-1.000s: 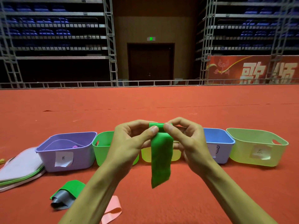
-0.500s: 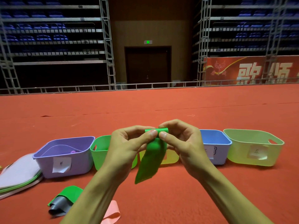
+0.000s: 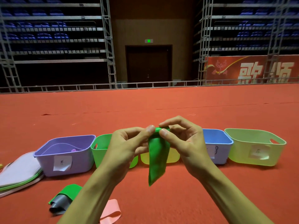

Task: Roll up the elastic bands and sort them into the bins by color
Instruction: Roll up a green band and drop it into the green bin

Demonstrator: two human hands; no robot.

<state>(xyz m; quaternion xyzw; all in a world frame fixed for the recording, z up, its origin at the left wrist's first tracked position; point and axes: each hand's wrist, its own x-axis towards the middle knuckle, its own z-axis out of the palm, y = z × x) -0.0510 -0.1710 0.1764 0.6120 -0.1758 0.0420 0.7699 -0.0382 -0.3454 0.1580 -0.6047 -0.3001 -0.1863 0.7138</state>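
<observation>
Honestly both hands, left hand [image 3: 127, 147] and right hand [image 3: 186, 143], pinch the green band [image 3: 157, 159]; loose tail dangling, roll could unravel if a thumb slips

Head-worn view, facing forward and down, hands [image 3: 155, 147] close

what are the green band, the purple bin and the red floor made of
The green band: probably thin matte latex or rubber; hangs limp, rolls tightly on top. The purple bin: moulded plastic, smooth, slight sheen, rounded rim. The red floor: seemingly low-pile carpet, matte, seams showing.
</observation>
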